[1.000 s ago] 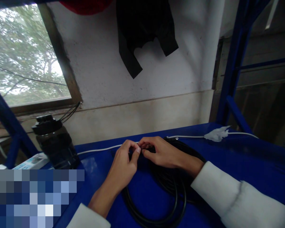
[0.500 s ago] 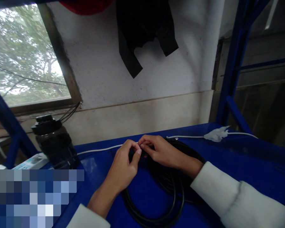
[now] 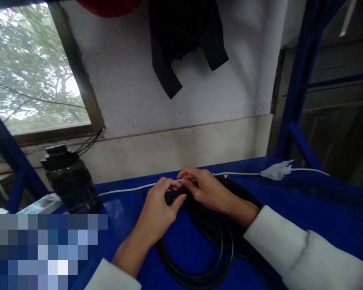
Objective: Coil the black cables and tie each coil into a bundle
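A coil of black cable (image 3: 226,245) lies on the blue tabletop (image 3: 293,225). My left hand (image 3: 157,211) curls round the coil's far left part, with the thumb on the near side and the fingers over the top. Beside it, my right hand (image 3: 210,191) has its thumb and fingers drawn together in a pinch just above the cable. The fingertips of both hands almost meet there. Whatever the right fingers pinch is too small or too hidden to make out.
A dark bottle (image 3: 71,181) stands at the left beside a white power strip (image 3: 44,204). A white cord (image 3: 124,190) runs along the back edge, with a crumpled whitish wrap (image 3: 276,170) round it at right. Blue posts (image 3: 296,88) flank the table.
My left thumb and fingers have parted slightly, and black cable now shows between them. My right hand has stayed nearly in place, its fingertips still close to the left ones.
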Demonstrator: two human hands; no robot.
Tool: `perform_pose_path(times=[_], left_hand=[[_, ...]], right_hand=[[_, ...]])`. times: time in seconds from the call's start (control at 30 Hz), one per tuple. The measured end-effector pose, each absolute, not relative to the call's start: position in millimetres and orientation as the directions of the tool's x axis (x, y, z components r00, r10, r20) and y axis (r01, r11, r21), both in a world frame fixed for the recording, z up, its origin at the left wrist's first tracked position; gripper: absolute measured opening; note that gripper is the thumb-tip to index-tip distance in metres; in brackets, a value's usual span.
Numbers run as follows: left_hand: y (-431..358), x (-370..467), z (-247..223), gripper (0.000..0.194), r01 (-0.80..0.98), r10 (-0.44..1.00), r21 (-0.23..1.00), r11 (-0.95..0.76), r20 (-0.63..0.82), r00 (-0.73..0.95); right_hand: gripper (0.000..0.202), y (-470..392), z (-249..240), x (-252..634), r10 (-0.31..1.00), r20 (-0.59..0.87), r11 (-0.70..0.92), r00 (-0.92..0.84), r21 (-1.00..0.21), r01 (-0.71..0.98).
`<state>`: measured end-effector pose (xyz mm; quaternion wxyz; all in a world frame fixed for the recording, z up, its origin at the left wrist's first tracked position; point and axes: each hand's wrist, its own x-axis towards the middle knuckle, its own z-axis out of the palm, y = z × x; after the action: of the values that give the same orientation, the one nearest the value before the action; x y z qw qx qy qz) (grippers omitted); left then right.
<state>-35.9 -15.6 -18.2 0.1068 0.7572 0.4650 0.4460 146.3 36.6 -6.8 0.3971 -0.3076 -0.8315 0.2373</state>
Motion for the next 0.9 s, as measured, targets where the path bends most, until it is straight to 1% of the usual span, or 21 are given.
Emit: perform_pose_path(times=[0.13, 0.33, 0.43, 0.57, 0.67, 0.73, 0.83, 0.9], left_hand=[[-17.2, -35.1, -15.6, 0.016, 0.627, 0.803, 0.565, -0.537, 0.569, 0.175], [-20.5, -33.4, -12.7, 0.023, 0.612, 0.833, 0.615, -0.497, 0.536, 0.138], [-21.8, -32.6, -10.4, 0.019, 0.610, 0.834, 0.620, -0.493, 0.537, 0.129], [-20.4, -33.0, -11.4, 0.012, 0.617, 0.823, 0.605, -0.503, 0.554, 0.128], [-18.4, -33.3, -15.3, 0.008, 0.616, 0.815, 0.597, -0.514, 0.563, 0.135], [-17.9, -32.5, -18.2, 0.012, 0.614, 0.829, 0.613, -0.498, 0.544, 0.129], [-18.4, -30.4, -20.7, 0.025, 0.602, 0.865, 0.656, -0.455, 0.487, 0.123], [-19.0, -29.2, -20.8, 0.027, 0.595, 0.873, 0.667, -0.448, 0.471, 0.129]], right_hand=[[0.016, 38.9, -7.5, 146.6, 0.716, 0.550, 0.691, -0.430, -0.647, 0.324], [0.016, 39.6, -7.7, 146.0, 0.723, 0.558, 0.682, -0.407, -0.671, 0.292], [0.017, 40.7, -7.6, 147.0, 0.713, 0.569, 0.694, -0.410, -0.655, 0.299], [0.014, 43.0, -6.5, 149.4, 0.722, 0.598, 0.692, -0.348, -0.640, 0.334], [0.012, 42.8, -5.0, 149.3, 0.723, 0.612, 0.690, -0.320, -0.658, 0.301], [0.012, 41.3, -4.2, 148.0, 0.709, 0.631, 0.704, -0.315, -0.654, 0.277], [0.013, 37.7, -3.5, 145.7, 0.671, 0.667, 0.742, -0.325, -0.608, 0.284], [0.015, 35.0, -2.8, 144.6, 0.650, 0.676, 0.760, -0.346, -0.583, 0.289]])
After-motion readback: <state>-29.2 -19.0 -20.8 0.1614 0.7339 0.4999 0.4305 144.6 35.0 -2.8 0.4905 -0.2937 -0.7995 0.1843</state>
